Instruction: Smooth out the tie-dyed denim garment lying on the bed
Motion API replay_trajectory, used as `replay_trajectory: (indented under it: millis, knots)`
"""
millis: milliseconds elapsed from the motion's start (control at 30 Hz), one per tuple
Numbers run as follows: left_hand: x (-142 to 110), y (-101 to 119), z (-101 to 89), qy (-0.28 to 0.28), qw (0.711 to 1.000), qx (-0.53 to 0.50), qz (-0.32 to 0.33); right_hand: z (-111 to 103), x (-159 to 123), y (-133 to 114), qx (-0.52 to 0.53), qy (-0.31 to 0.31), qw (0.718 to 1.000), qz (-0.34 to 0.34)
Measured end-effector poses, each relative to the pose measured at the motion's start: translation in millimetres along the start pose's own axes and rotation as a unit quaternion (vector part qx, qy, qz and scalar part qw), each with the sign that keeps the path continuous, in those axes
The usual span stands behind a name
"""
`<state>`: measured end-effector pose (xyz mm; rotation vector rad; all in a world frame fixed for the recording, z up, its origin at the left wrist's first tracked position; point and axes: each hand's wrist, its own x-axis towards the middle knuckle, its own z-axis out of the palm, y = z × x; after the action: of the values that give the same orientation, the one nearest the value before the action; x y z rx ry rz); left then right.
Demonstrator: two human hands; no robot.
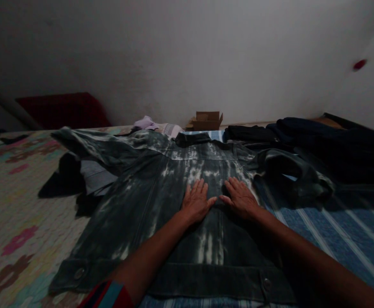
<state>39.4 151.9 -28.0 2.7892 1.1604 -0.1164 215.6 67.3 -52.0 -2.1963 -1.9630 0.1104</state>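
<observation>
A dark bleach-streaked denim jacket lies spread back-up on the bed, collar toward the wall, sleeves out to both sides. My left hand rests flat on the middle of its back, fingers stretched out. My right hand lies flat beside it, fingers stretched, the two thumbs nearly touching. Neither hand holds anything.
A floral quilt covers the bed's left side; a blue striped sheet shows on the right. Dark clothes are piled at the right, a small cardboard box and pale cloth by the white wall, and a red cushion at far left.
</observation>
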Motion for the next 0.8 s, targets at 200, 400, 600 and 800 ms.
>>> replay_trajectory:
  millis: [200, 400, 600, 800]
  knots:
    - [-30, 5, 8.5, -0.023, 1.000, 0.007, 0.009, 5, -28, -8, 0.008, -0.029, 0.999, -0.035]
    - [-34, -5, 9.8, -0.001, 1.000, -0.001, 0.020, 2, -36, 8, 0.011, -0.033, 0.999, -0.010]
    - [-48, -21, 5.0, -0.008, 1.000, -0.004, 0.014, 7, -42, 16, 0.005, -0.012, 1.000, -0.007]
    - [-60, -36, 4.9, -0.012, 1.000, -0.023, -0.015, 10, -44, 17, -0.002, 0.019, 1.000, 0.004]
